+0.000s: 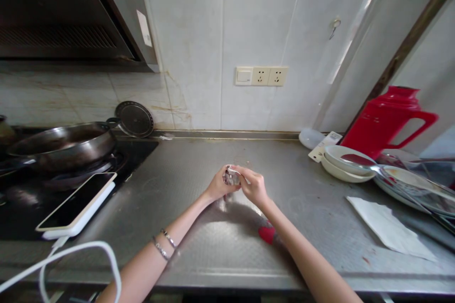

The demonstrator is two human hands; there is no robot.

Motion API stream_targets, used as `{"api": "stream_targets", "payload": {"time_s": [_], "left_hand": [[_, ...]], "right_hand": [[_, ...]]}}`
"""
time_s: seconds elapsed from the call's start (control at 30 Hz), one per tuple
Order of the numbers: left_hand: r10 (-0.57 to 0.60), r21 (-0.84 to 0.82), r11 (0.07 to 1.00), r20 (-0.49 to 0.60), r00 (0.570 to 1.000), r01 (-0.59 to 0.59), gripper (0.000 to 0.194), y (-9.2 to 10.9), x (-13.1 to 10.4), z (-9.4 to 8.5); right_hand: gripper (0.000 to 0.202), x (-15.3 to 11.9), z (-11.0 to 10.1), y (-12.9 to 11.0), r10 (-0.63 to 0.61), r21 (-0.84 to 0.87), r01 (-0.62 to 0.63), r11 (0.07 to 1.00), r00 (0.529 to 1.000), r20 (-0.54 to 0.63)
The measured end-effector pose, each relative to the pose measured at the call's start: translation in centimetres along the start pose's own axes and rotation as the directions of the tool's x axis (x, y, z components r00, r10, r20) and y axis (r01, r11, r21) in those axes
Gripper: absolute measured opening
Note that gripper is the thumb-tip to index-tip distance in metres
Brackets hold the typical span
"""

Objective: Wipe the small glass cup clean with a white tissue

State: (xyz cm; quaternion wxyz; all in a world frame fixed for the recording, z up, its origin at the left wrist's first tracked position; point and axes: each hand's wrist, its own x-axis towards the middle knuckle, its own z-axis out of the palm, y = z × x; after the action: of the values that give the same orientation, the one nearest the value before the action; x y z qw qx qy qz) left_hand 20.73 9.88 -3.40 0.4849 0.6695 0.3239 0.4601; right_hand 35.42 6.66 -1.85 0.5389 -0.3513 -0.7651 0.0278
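Observation:
A small clear glass [231, 177] is held above the steel counter, near the middle of the head view. My left hand [216, 186] wraps round it from the left, fingers closed. At its rim, my right hand [254, 186] pinches a bit of white material, perhaps tissue [234, 169], against the glass. Below my right forearm a red object [267, 234] shows on the counter, partly hidden.
A pan [71, 144] and a phone [80, 201] with a white cable [81, 246] are on the left. At the right stand a red thermos [387, 118], stacked bowls [346, 175], plates [419, 187] and a white tissue [389, 227].

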Motion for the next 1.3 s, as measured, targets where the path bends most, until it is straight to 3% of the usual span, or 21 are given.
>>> {"api": "stream_targets", "payload": {"time_s": [0.1,0.37,0.63,0.83,0.97,1.3], "left_hand": [[-0.015,0.003,1.0,0.004,1.0,0.015,0.061,-0.1,-0.1,0.1],[-0.02,0.011,1.0,-0.007,1.0,0.02,0.055,0.4,0.0,-0.2],[-0.035,0.033,0.999,-0.012,0.999,0.035,0.06,0.2,0.2,-0.2],[-0.122,-0.045,0.992,-0.049,0.991,0.12,0.055,-0.2,0.4,-0.6],[-0.099,-0.076,0.993,-0.071,0.993,0.094,0.055,0.0,0.4,-0.8],[-0.095,-0.048,0.994,-0.011,0.995,0.094,0.062,0.1,0.0,-0.4]], "right_hand": [[0.03,0.1,0.0,-0.2,0.06,0.018,-0.06,0.998,0.998,-0.018],[0.028,0.4,0.1,-0.2,-0.02,0.099,0.018,0.995,0.999,0.025],[0.025,0.5,0.3,-0.3,0.042,0.088,-0.039,0.995,0.999,-0.031],[0.027,-0.1,0.1,-0.5,-0.093,0.075,0.093,0.993,0.996,-0.002],[0.028,-0.1,0.1,-0.5,-0.162,0.083,0.159,0.984,0.986,0.03],[0.022,1.0,0.6,0.7,0.136,0.191,-0.129,0.973,0.99,-0.028]]}}
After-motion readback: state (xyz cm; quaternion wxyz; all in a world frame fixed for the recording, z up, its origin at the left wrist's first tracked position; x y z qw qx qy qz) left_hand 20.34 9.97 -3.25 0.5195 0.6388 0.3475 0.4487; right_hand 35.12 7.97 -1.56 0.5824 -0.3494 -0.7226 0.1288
